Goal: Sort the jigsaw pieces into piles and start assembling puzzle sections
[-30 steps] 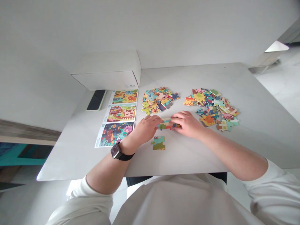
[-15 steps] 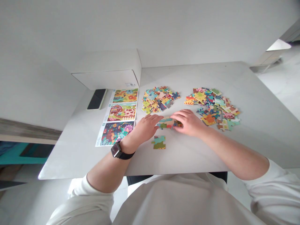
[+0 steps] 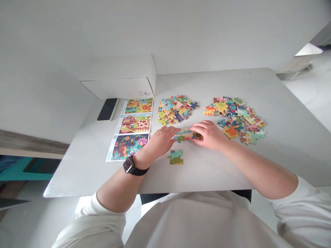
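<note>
Between my two hands lies a short strip of jigsaw puzzle pieces (image 3: pixel 184 135), in light blue, green and red, flat on the table. My left hand (image 3: pixel 163 140) holds its left end, with the fingers bent and the thumb at the near side. At the other end, my right hand (image 3: pixel 207 134) grips a puzzle piece between thumb and fingers and partly covers it. Whether every piece in the strip is fully locked cannot be seen. Just below, a single green and turquoise puzzle piece (image 3: pixel 176 157) lies apart.
Two heaps of loose puzzle pieces lie beyond my hands, a left heap (image 3: pixel 177 109) and a right heap (image 3: pixel 234 117). Printed picture sheets (image 3: pixel 136 123) lie at the left, beside a phone (image 3: pixel 108 109). A white box (image 3: pixel 116 87) stands behind them on the table (image 3: pixel 219 175).
Both hands keep almost the same place and grip around the strip. The whole view has shifted very slightly; the heaps and the single piece lie as before.
</note>
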A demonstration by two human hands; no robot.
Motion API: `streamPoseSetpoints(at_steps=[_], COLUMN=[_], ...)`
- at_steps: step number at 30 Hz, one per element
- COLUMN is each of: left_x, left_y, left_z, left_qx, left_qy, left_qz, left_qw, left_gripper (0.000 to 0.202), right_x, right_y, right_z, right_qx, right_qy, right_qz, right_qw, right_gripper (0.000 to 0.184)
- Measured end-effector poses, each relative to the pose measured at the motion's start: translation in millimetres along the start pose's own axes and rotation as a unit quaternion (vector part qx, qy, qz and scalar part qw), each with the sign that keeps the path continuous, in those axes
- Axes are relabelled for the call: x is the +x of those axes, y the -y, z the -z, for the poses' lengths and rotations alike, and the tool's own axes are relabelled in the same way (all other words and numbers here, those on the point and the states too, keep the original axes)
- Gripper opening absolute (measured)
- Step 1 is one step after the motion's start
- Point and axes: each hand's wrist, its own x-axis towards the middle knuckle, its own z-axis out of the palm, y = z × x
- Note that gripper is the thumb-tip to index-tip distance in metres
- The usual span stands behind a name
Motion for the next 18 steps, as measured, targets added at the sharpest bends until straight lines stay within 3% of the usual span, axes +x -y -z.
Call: streamPoseSetpoints(at_steps=[11,18], left_x=[1,0], left_y=[4,4], left_z=[-1.8,-1.1], left_qx=[0.011,0.01], left_qy=[-0.014,-0.018], left_qz=[0.01,0.025], left_qw=[1.0,0.999], left_gripper=[0.045,0.046], right_x=[-10,-13], right_y=[-4,-5], right_z=[9,13], right_qx=[0.013,0.019], right_qy=[-0.064,-0.074], right_qz=[0.015,0.004], right_qw=[0.998,0.997], right_gripper=[0.046,0.048])
